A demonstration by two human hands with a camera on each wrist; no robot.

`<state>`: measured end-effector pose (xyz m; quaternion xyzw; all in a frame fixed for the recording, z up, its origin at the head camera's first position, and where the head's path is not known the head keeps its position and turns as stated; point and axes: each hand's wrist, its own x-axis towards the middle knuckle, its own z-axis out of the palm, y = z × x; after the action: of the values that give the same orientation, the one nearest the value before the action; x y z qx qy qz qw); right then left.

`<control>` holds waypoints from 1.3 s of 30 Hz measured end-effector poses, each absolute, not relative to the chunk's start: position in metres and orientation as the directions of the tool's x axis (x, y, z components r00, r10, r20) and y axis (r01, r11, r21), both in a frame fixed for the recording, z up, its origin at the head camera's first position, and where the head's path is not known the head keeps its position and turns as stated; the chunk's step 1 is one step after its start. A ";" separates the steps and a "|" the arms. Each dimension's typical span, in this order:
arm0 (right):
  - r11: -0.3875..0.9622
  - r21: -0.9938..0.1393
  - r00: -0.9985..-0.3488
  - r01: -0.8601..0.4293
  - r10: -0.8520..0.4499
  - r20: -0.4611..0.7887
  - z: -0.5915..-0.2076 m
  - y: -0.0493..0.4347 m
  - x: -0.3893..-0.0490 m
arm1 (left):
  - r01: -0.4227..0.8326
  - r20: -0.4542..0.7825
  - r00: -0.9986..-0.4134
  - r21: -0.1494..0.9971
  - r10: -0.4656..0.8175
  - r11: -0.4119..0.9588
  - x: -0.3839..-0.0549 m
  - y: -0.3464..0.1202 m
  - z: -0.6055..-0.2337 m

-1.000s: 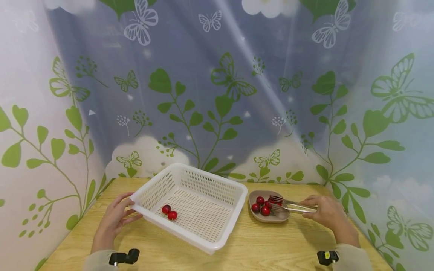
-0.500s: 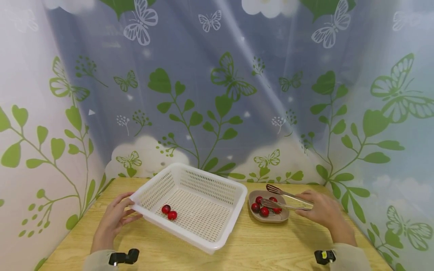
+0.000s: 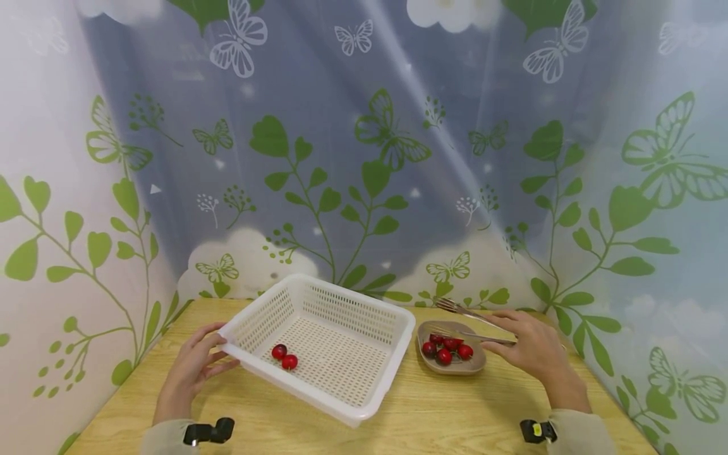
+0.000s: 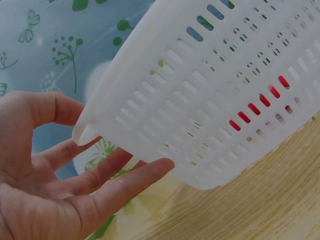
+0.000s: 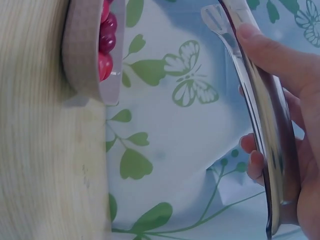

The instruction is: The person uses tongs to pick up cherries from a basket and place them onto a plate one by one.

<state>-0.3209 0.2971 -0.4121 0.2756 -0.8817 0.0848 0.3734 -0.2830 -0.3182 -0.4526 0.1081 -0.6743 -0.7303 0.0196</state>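
My left hand (image 3: 193, 363) holds the left corner of a white plastic basket (image 3: 364, 406) by its rim; the left wrist view shows fingers on both sides of that rim (image 4: 90, 131) and one fingertip against the slotted wall. Two red cherries (image 3: 289, 362) lie inside the basket, near its front-left side. With my right hand (image 3: 531, 347) I grip metal serving tongs (image 3: 474, 315), their slotted ends apart and nothing visible between them. The tongs hover over a small beige dish (image 3: 452, 370) containing several cherries (image 3: 443, 357). One tong end partly hides the cherries behind it.
Basket and dish stand close together on a light wooden table (image 3: 273, 420), the dish to the right. Behind the table hangs a curtain (image 3: 341, 189) printed with butterflies and leaves, which also runs along both sides.
My right hand has lifted the tongs up and to the left from among the cherries, and their ends have spread apart. Some cherries in the dish have shifted. Left hand and basket stay put.
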 end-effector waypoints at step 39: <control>0.776 0.040 -0.529 -0.629 -0.465 0.710 -0.407 0.273 -0.322 | -0.127 -0.144 -0.974 0.986 -0.176 -0.105 -0.286 -0.320 -0.456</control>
<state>-0.3216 0.2728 -0.4069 0.3154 -0.8672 0.1110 0.3690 -0.2863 -0.3204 -0.4562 0.1134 -0.6689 -0.7345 0.0167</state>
